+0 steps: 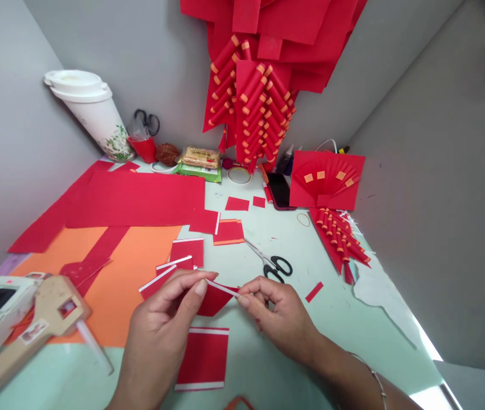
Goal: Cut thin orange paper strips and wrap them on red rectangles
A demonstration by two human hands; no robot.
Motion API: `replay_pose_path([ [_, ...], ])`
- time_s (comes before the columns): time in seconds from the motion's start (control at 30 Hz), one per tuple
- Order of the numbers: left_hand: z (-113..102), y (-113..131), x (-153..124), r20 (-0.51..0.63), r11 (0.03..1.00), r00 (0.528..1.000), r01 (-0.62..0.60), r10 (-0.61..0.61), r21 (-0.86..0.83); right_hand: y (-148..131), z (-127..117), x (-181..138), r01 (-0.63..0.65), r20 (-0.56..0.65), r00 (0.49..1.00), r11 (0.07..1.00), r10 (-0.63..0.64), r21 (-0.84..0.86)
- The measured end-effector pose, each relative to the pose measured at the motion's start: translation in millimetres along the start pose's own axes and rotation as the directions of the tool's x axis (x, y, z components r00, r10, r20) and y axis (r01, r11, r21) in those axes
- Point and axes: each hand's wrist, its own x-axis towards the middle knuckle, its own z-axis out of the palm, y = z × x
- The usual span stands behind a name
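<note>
Between my two hands is a small red paper piece [213, 302] with a white strip along its top edge. My left hand [163, 324] pinches the strip's left end between thumb and forefinger. At the other end, the thumb and fingers of my right hand [274, 313] are closed on the strip. Just below lies a red paper square [203, 359] with white strips on two opposite edges. More red pieces with white strips [187, 251] lie beyond my left hand. Black-handled scissors [274, 265] rest beyond my right hand, their tips at a red piece with orange edges [228, 232].
A hot glue gun [54, 307] lies at left on orange sheets [139, 273]. Large red sheets [139, 199] are behind them. A white cup [92, 114], snack packets [199, 162] and a phone [280, 189] line the back. Firecracker-style paper decorations [251, 114] hang ahead; another [338, 239] lies right.
</note>
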Motion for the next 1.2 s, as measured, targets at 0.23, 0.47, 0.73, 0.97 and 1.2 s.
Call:
replay_pose_path([
  [0.23,1.0,4.6,-1.4,-0.003,0.998,0.999,-0.038,0.038,0.056,-0.1,1.5,-0.7,-0.042,-0.006,0.999,0.999,0.042,0.026],
  [0.47,1.7,4.6,-2.5,-0.014,0.994,0.998,-0.059,0.061,0.089,-1.4,2.3,-0.5,-0.098,0.031,0.995,0.993,0.096,0.06],
  [0.73,1.2,2.9,-2.7,-0.034,0.993,0.998,-0.057,0.061,0.103,-2.7,-0.2,-1.3,-0.103,0.061,0.993,0.992,0.098,0.076],
  [0.97,0.0,2.8,-2.9,-0.036,0.997,0.999,-0.023,0.026,0.072,-3.1,0.2,-2.4,-0.103,0.061,0.993,0.99,0.097,0.095],
  [1.2,0.3,-6.6,-2.5,0.005,0.996,0.997,0.075,-0.075,-0.057,-4.0,0.0,-2.8,-0.043,0.072,0.997,0.997,0.038,0.066],
])
